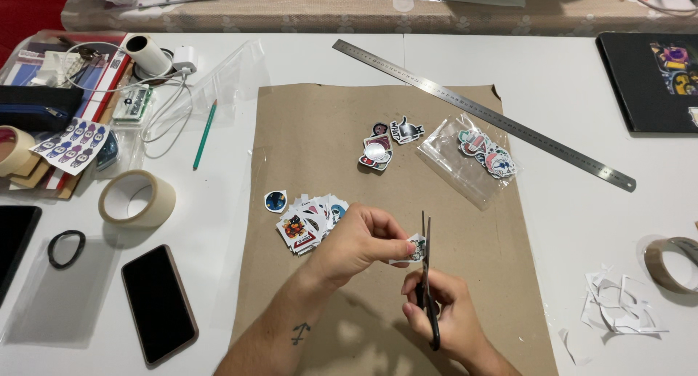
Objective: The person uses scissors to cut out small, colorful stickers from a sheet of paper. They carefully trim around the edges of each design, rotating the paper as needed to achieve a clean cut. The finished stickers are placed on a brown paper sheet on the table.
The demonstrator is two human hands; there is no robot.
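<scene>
1. Pinched between the left hand [354,239]'s thumb and fingertips, a small sticker [412,249] sits at the centre of the brown paper sheet [480,230], against the blades.
2. Right hand [445,310], at six o'clock, is closed around the handles of black scissors [427,274], blades pointing to twelve.
3. Cut stickers lie in a pile [309,220] at nine o'clock of the hands.
4. White paper scraps [618,307] lie at three o'clock, on the white table [582,78].

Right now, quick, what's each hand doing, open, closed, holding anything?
Left hand: closed, fingers pinching a small sticker.
Right hand: closed around the scissors, blades at the sticker.
</scene>
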